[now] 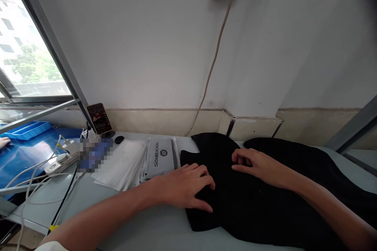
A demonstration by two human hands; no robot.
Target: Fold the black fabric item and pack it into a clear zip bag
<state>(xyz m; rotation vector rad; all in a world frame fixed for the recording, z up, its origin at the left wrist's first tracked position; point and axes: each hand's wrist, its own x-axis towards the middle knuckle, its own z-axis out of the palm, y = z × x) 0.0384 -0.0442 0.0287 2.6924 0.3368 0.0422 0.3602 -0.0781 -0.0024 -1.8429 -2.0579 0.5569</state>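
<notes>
Black fabric (pixel 235 200), perhaps a garment whose kind I cannot make out, lies spread over the grey table. My left hand (pixel 188 186) rests at its left end, thumb and fingers apart, holding nothing. Over the upper middle of the same cloth is my right hand (pixel 255 164); its fingers are loosely curled with a gap to the thumb, and nothing shows in it. Just beyond the left hand lies a stack of grey ROCKBROS packets (pixel 160 160). Thin white translucent sleeves (pixel 123 164) are fanned out beside them.
A phone (pixel 99 119) stands propped near the wall, with a small black round object (pixel 119 139) nearby. White cables run around a power strip (pixel 61 163) at left. Another person's hand (pixel 4 142) shows by a blue tray (pixel 28 130). A cord (pixel 216 51) hangs from the wall socket.
</notes>
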